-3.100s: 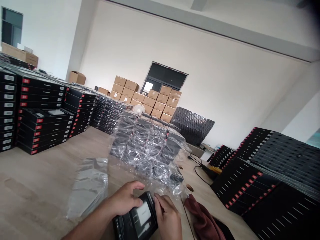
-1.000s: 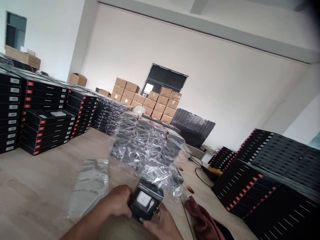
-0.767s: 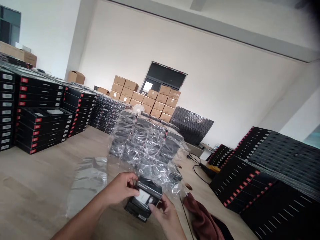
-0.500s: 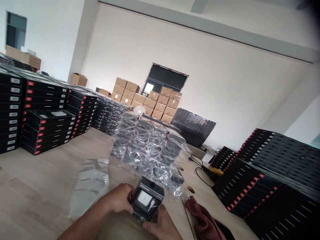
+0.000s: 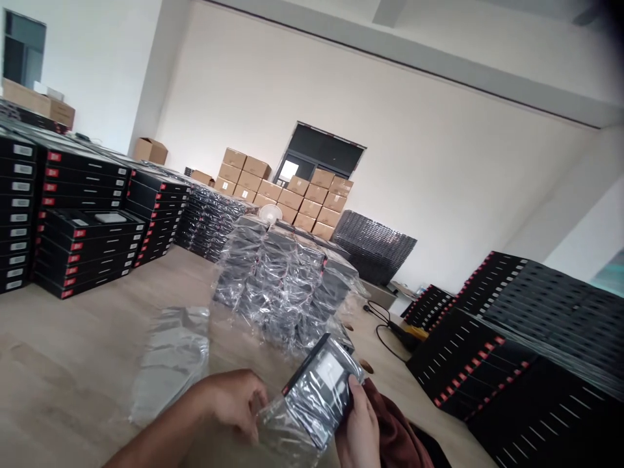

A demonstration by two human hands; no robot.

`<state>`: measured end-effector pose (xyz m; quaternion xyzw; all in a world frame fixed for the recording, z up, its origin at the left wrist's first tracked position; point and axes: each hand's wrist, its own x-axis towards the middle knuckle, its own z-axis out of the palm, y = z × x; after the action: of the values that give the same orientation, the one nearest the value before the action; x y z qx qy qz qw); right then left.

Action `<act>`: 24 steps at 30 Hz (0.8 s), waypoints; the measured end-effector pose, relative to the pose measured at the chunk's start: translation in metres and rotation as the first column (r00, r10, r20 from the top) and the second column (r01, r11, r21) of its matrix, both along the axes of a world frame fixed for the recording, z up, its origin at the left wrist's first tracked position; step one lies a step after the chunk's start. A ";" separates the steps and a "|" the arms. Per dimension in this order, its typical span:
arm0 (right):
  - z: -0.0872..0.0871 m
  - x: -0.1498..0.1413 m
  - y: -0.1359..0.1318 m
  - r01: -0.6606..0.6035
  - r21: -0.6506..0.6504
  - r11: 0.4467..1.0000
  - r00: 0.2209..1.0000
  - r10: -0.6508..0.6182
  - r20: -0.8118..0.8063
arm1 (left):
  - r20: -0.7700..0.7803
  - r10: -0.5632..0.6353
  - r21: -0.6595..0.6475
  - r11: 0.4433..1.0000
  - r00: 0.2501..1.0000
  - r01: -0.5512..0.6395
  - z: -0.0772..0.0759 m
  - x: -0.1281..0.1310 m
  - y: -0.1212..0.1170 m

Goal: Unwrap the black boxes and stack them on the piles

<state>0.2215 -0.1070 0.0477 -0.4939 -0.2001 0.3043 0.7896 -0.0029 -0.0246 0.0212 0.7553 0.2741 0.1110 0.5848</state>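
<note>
My right hand (image 5: pixel 358 426) grips a flat black box with a red edge (image 5: pixel 324 383), tilted up and sheathed in a clear plastic bag. My left hand (image 5: pixel 234 403) pinches the loose open end of that bag (image 5: pixel 283 429) at its lower left. Both hands hover low over the wooden table (image 5: pixel 82 351). Just beyond them stands a pile of similar boxes wrapped in clear bags (image 5: pixel 283 279). A heap of empty clear bags (image 5: pixel 170 357) lies on the table to the left of my left hand.
Stacks of black boxes with red tabs (image 5: pixel 82 214) line the left side and more black boxes (image 5: pixel 511 351) fill the right. A dark red cloth (image 5: pixel 400 429) lies by my right hand, with a cable (image 5: pixel 385 325) beyond. Brown cartons (image 5: pixel 287 192) stand at the back wall.
The box was bare and held low between both hands; now it sits inside a clear bag, tilted up toward the right. My left hand has shifted to the bag's open end.
</note>
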 end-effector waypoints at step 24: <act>0.017 -0.021 -0.020 -0.083 0.055 0.995 0.996 0.080 0.047 | 0.499 0.155 0.244 0.919 0.852 -0.310 0.010 0.025 -0.036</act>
<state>0.2008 -0.1266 0.0643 -0.4693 -0.2462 0.3193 0.7856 0.0217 -0.0603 0.0308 0.7498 0.1934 0.4040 0.4869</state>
